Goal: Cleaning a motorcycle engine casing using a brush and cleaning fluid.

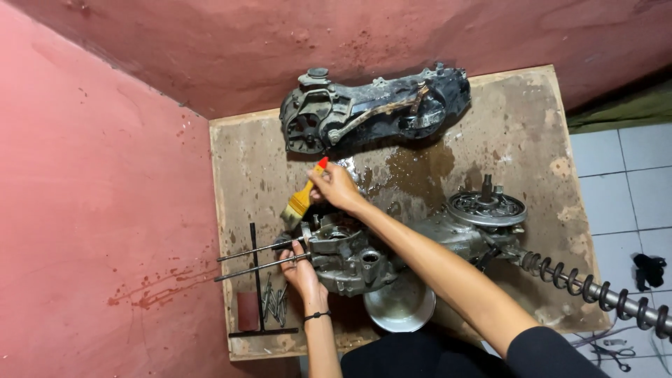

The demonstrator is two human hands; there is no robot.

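A grey metal engine casing [350, 255] lies on a stained wooden board [518, 133], with two long studs [252, 259] sticking out to the left. My right hand [334, 185] holds a paintbrush with a yellow handle and red tip [302, 199], its bristles at the casing's upper left edge. My left hand [299, 269] grips the casing's left end where the studs come out; a dark band sits on that wrist.
A black engine cover [371, 112] lies at the board's far edge. A round clutch disc [486, 208] and coil spring shock [595, 290] extend right. A metal bowl [400, 308], T-handled wrench [257, 280] and several bolts [274, 304] lie near. Red walls stand left and behind; tiled floor right.
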